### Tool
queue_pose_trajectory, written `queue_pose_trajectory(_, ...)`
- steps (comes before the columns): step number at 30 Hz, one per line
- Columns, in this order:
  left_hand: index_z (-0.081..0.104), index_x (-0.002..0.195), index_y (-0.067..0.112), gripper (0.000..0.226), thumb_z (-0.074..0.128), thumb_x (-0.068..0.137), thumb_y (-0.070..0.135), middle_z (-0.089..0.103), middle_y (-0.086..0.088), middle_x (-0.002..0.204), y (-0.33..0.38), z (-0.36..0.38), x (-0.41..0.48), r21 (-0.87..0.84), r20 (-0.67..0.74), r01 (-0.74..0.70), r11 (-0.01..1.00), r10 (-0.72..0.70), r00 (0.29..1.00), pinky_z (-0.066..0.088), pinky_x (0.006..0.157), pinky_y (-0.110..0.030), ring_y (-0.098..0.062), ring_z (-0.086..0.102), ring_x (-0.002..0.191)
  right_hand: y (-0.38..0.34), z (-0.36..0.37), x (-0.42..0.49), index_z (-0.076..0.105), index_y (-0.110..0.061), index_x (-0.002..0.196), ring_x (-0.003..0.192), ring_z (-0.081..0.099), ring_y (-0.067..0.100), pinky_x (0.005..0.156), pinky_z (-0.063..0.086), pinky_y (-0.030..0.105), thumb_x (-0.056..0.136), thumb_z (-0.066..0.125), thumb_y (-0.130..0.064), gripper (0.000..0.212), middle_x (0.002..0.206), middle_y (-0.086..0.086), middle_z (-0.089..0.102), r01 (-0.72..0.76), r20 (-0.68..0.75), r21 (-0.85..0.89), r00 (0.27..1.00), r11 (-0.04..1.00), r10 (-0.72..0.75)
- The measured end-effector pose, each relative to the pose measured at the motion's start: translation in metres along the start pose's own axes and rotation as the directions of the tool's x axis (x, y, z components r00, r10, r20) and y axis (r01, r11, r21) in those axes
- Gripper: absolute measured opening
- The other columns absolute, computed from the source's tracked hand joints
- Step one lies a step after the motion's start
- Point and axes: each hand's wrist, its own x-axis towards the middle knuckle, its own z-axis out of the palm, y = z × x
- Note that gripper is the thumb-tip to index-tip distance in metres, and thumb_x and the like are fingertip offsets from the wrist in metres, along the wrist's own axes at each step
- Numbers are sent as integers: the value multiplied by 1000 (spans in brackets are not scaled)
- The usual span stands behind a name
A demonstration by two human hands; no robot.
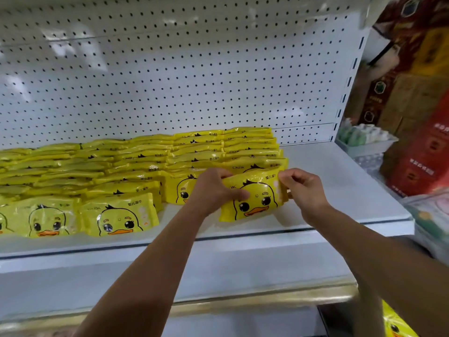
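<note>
The duck wipes pack [254, 195] stands long-axis sideways between both hands, left hand [213, 190] and right hand [305, 190] fingers pinching its ends

1. Your pack [255, 198] stands on the shelf [340, 181], near the front edge, at your 1 o'clock.
2. Your left hand [213, 188] pinches the pack's 9 o'clock end, and your right hand [303, 190] pinches its 3 o'clock end.
3. Directly behind it, toward 12 o'clock, a file of packs [247, 144] runs back to the pegboard panel [194, 69].
4. From 9 to 11 o'clock, more rows of packs [97, 166] sit side by side on the same shelf.
5. At 2 o'clock, past the shelf's end, there's a tray [364, 139], with stacked boxes [418, 117] behind and beside it.
6. At 5 o'clock, below the shelf, there's another packet [396, 324].
</note>
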Motion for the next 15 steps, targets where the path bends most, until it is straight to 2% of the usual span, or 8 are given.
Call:
queue_pose_trajectory(2, 63, 128, 18, 72, 87, 66, 46, 63, -1, 131, 6, 7, 10, 163, -38, -23, 986, 30, 999, 43, 93, -31, -20, 56, 120, 2, -6, 6, 63, -9, 71, 45, 52, 14, 48, 49, 28, 93, 58, -4, 23, 54, -3, 62, -17, -22, -6, 1000, 1000, 17)
queue_pose_trajectory(4, 58, 133, 24, 74, 78, 71, 58, 58, 2, 137, 8, 15, 20, 383, -56, -61, 922, 89, 994, 37, 101, -34, -18, 51, 127, 7, -10, 13, 64, -11, 72, 58, 56, 17, 61, 51, 34, 93, 59, -5, 22, 62, -1, 63, -42, -62, -22, 997, 999, 41)
queue_pose_trajectory(6, 56, 134, 27, 71, 71, 74, 63, 56, 3, 139, 7, 23, 31, 521, -52, -92, 849, 139, 989, 30, 105, -36, -18, 45, 131, 10, -13, 19, 64, -13, 71, 68, 55, 21, 70, 50, 38, 92, 59, -4, 23, 68, 2, 63, -66, -87, -32, 994, 997, 63)
queue_pose_trajectory(8, 55, 134, 28, 68, 69, 76, 62, 53, 2, 141, 6, 29, 40, 596, -50, -100, 797, 162, 986, 26, 107, -38, -18, 41, 134, 12, -15, 23, 64, -14, 71, 71, 55, 20, 71, 50, 36, 90, 59, -2, 23, 70, 3, 63, -89, -88, -50, 993, 995, 84)
queue_pose_trajectory(10, 56, 131, 29, 62, 69, 78, 59, 53, 1, 137, 3, 33, 45, 637, -77, -95, 765, 186, 980, 27, 104, -38, -20, 40, 132, 13, -15, 25, 64, -15, 71, 70, 56, 19, 66, 48, 28, 88, 60, 0, 23, 71, 4, 63, -108, -76, -75, 992, 991, 102)
queue_pose_trajectory(15, 56, 127, 31, 56, 69, 78, 53, 53, 4, 123, -7, 38, 46, 652, -168, -96, 752, 268, 949, 27, 97, -36, -20, 38, 124, 15, -11, 29, 67, -14, 81, 71, 58, 19, 66, 50, 28, 87, 62, 0, 16, 77, 3, 66, -137, -68, -63, 989, 989, 132)
